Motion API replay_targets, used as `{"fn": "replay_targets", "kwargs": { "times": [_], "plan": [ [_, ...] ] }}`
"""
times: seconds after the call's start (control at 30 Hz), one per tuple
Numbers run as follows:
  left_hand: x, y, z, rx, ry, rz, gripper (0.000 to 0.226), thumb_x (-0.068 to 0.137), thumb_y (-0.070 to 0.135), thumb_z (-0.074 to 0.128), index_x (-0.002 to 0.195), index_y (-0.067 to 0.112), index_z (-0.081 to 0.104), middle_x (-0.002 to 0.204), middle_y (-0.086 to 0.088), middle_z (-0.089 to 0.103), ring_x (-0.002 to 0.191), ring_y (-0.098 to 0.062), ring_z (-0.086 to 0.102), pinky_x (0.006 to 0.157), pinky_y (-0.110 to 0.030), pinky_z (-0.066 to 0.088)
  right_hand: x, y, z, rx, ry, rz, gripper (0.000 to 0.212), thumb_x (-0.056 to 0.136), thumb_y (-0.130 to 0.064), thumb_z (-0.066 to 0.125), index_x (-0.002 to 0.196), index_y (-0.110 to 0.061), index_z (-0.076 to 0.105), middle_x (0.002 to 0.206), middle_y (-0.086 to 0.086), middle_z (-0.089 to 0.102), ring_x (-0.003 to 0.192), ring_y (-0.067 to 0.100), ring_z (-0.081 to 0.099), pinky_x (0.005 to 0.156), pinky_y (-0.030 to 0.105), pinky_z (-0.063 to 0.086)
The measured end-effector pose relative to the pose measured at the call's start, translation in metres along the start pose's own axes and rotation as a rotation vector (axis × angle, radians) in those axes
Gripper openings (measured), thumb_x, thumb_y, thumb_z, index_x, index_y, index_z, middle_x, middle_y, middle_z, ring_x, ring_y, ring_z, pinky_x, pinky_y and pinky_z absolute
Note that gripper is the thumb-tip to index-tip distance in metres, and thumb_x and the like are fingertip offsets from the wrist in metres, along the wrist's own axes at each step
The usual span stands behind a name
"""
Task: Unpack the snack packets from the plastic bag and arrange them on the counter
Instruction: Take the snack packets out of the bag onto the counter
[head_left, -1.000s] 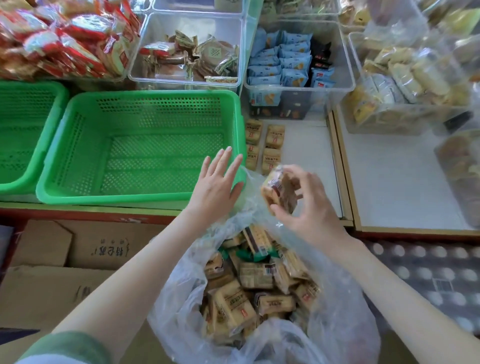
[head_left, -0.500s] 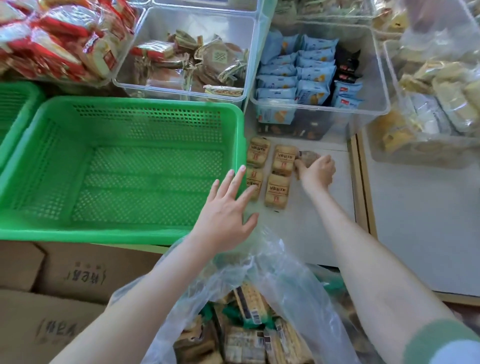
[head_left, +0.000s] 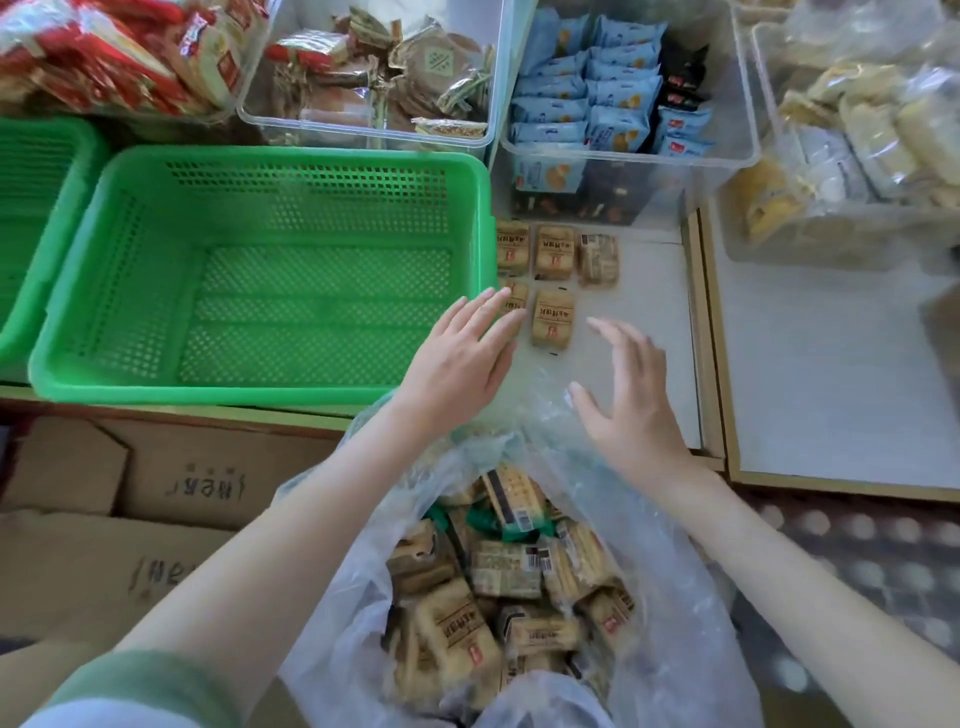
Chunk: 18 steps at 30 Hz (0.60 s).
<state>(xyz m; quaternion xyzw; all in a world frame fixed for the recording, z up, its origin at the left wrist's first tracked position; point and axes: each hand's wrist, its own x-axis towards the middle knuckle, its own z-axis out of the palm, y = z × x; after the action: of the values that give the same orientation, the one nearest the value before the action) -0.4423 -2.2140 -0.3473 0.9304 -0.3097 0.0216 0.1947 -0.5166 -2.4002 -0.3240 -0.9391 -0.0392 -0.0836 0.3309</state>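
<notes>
At the left of the frame sits the green basket (head_left: 260, 270). Over its lower right corner the left hand (head_left: 457, 364) is held flat, fingers straight, holding nothing. Just right, five laid-out packets (head_left: 553, 317) stand lengthwise up the counter (head_left: 660, 280) in two rows. The right hand (head_left: 628, 410), fingers spread and empty, hovers over the mouth of the bag (head_left: 675, 597). The bagged packets (head_left: 509, 571) lie jumbled below both palms, likely nearer the right.

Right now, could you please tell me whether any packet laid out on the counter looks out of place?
Yes: the rightmost packet in the back row lies barcode side up, while the other four packets show their printed brown fronts.
</notes>
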Motion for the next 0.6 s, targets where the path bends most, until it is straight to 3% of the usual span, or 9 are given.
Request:
{"fn": "replay_targets", "kwargs": {
  "times": [0.1, 0.23, 0.33, 0.43, 0.5, 0.6],
  "plan": [
    [-0.03, 0.011, -0.012, -0.02, 0.066, 0.171, 0.042, 0.1, 0.023, 0.035, 0.131, 0.003, 0.056, 0.139, -0.018, 0.051, 0.131, -0.033, 0.047, 0.113, -0.046, 0.032, -0.065, -0.033, 0.006, -0.014, -0.125, -0.147, 0.053, 0.086, -0.012, 0.06, 0.135, -0.009, 0.039, 0.127, 0.007, 0.045, 0.115, 0.018, 0.04, 0.108, 0.014, 0.021],
    [-0.08, 0.01, -0.01, 0.137, -0.132, 0.337, 0.053, 0.099, 0.04, 0.033, 0.145, 0.014, 0.043, 0.151, -0.014, 0.036, 0.142, -0.028, 0.029, 0.119, -0.043, 0.016, -0.128, -0.04, 0.031, -0.223, -0.328, -0.381, 0.04, 0.087, -0.021, 0.054, 0.123, -0.006, 0.05, 0.111, 0.009, 0.06, 0.102, 0.022, 0.054, 0.095, 0.027, 0.045],
    [-0.112, 0.002, -0.003, 0.238, -0.248, 0.29, 0.06, 0.099, 0.045, 0.031, 0.154, 0.023, 0.021, 0.158, -0.012, 0.02, 0.146, -0.028, 0.014, 0.12, -0.046, 0.009, -0.15, -0.034, 0.05, -0.39, -0.417, -0.394, 0.049, 0.071, -0.023, 0.076, 0.114, -0.004, 0.061, 0.098, 0.009, 0.065, 0.087, 0.025, 0.061, 0.08, 0.034, 0.053],
    [-0.126, 0.0, 0.003, 0.228, -0.258, 0.226, 0.06, 0.102, 0.041, 0.037, 0.155, 0.025, 0.014, 0.16, -0.01, 0.012, 0.148, -0.028, 0.008, 0.12, -0.047, 0.008, -0.151, -0.035, 0.066, -0.498, -0.424, -0.358, 0.043, 0.065, -0.016, 0.08, 0.103, -0.004, 0.066, 0.085, 0.009, 0.066, 0.075, 0.027, 0.062, 0.071, 0.035, 0.053],
    [-0.129, 0.001, 0.004, 0.239, -0.245, 0.221, 0.061, 0.102, 0.039, 0.04, 0.155, 0.024, 0.014, 0.159, -0.009, 0.011, 0.148, -0.026, 0.006, 0.121, -0.046, 0.007, -0.144, -0.045, 0.07, -0.614, -0.49, -0.285, 0.044, 0.074, -0.016, 0.074, 0.114, -0.003, 0.062, 0.094, 0.012, 0.067, 0.085, 0.029, 0.062, 0.08, 0.037, 0.051],
    [-0.131, 0.003, 0.005, 0.262, -0.239, 0.221, 0.061, 0.102, 0.038, 0.041, 0.155, 0.022, 0.014, 0.159, -0.01, 0.013, 0.148, -0.027, 0.008, 0.121, -0.046, 0.007, -0.142, -0.057, 0.081, -0.699, -0.638, -0.184, 0.068, 0.087, -0.011, 0.056, 0.146, 0.001, 0.024, 0.134, 0.021, 0.047, 0.122, 0.037, 0.045, 0.108, 0.043, 0.032]
  ]
}}
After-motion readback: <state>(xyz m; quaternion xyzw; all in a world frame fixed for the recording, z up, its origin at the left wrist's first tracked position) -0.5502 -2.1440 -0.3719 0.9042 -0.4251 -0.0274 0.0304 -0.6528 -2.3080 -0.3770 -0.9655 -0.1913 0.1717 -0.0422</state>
